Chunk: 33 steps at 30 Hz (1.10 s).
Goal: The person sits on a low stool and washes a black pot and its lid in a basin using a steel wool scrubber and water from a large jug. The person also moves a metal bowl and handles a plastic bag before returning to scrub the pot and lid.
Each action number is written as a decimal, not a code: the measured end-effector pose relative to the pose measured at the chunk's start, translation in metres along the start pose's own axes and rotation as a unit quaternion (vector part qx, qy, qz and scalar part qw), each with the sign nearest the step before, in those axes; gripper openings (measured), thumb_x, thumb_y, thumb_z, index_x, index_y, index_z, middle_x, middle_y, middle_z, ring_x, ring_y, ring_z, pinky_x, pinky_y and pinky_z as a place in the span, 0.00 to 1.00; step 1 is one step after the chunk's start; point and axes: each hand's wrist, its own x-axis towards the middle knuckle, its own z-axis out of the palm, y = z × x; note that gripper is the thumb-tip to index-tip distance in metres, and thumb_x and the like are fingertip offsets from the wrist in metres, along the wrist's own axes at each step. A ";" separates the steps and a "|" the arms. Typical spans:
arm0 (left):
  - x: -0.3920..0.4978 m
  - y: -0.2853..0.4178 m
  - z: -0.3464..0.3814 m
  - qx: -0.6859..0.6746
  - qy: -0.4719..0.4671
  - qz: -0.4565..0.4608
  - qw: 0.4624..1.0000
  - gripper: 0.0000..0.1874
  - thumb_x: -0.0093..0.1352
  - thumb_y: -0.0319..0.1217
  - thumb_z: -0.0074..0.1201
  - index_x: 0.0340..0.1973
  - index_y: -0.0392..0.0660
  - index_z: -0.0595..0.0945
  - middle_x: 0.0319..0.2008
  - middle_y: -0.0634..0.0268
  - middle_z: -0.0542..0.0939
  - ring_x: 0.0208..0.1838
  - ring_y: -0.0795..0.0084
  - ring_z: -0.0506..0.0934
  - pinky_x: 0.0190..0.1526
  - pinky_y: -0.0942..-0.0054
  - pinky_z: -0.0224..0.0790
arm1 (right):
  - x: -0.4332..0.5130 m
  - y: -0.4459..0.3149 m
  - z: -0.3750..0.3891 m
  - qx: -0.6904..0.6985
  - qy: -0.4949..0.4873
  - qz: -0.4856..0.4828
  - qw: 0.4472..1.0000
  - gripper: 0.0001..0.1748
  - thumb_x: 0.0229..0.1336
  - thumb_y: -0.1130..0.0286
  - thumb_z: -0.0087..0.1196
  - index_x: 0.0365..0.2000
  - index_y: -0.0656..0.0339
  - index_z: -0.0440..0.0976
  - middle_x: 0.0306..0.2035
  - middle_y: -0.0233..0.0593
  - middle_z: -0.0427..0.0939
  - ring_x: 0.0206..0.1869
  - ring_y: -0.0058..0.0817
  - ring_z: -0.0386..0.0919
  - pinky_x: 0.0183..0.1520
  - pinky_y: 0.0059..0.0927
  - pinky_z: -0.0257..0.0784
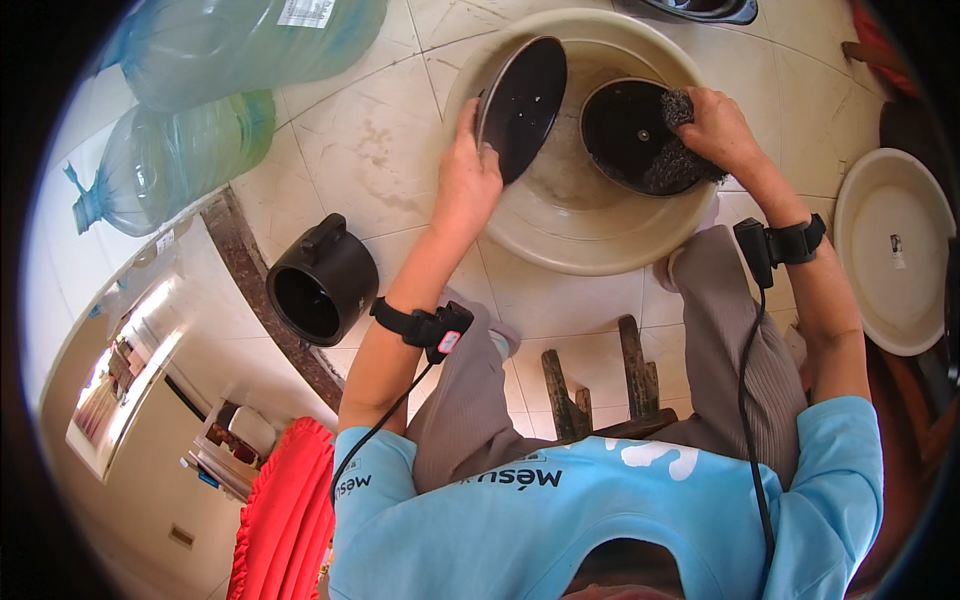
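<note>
A large beige plastic basin [592,251] stands on the tiled floor and holds some water. My left hand [470,176] grips the rim of a dark round pan or lid [523,112], tilted steeply over the basin's left side. In my right hand [720,129] is a dark metal scouring pad [677,109], held at the right edge of a second round black piece [619,127]. That piece lies inside the basin and has a small metal fitting at its middle. More dark scouring mesh [675,169] spreads over its lower right part.
A black cylindrical pot with a handle [324,281] is on the floor at left, near large plastic bottles [180,161]. At right stands a shallow beige basin [885,292]. Wooden stool legs [637,367] show between the knees. A dark container [709,7] sits at the top edge.
</note>
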 end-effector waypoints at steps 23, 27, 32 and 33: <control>0.010 -0.052 0.038 -0.284 -0.066 -0.231 0.928 0.20 0.70 0.21 0.38 0.58 0.37 0.66 0.50 0.55 0.75 0.48 0.66 0.77 0.47 0.66 0.74 | 0.003 -0.001 0.097 0.596 -0.149 0.205 0.762 0.19 0.49 0.74 0.63 0.42 0.67 0.74 0.36 0.39 0.81 0.34 0.27 0.80 0.41 0.28 0.76; 0.013 -0.057 0.040 -0.289 -0.068 -0.229 0.927 0.20 0.71 0.21 0.37 0.59 0.37 0.64 0.50 0.53 0.75 0.48 0.64 0.77 0.45 0.66 0.76 | 0.002 -0.002 0.110 0.622 -0.155 0.223 0.735 0.17 0.51 0.72 0.63 0.42 0.64 0.74 0.35 0.37 0.81 0.34 0.25 0.80 0.38 0.26 0.77; 0.004 -0.041 0.034 -0.086 0.021 -0.039 0.995 0.22 0.72 0.26 0.41 0.60 0.33 0.62 0.59 0.48 0.68 0.61 0.59 0.69 0.59 0.62 0.66 | 0.002 -0.004 0.117 0.658 -0.180 0.247 0.688 0.17 0.53 0.71 0.62 0.43 0.63 0.73 0.36 0.37 0.81 0.35 0.25 0.81 0.41 0.27 0.78; 0.000 -0.034 0.032 -0.055 0.057 0.033 0.996 0.24 0.71 0.27 0.43 0.61 0.32 0.61 0.60 0.46 0.66 0.63 0.57 0.67 0.60 0.64 0.63 | 0.001 -0.005 0.116 0.668 -0.190 0.247 0.675 0.17 0.53 0.71 0.62 0.44 0.62 0.73 0.36 0.37 0.81 0.35 0.26 0.81 0.41 0.28 0.78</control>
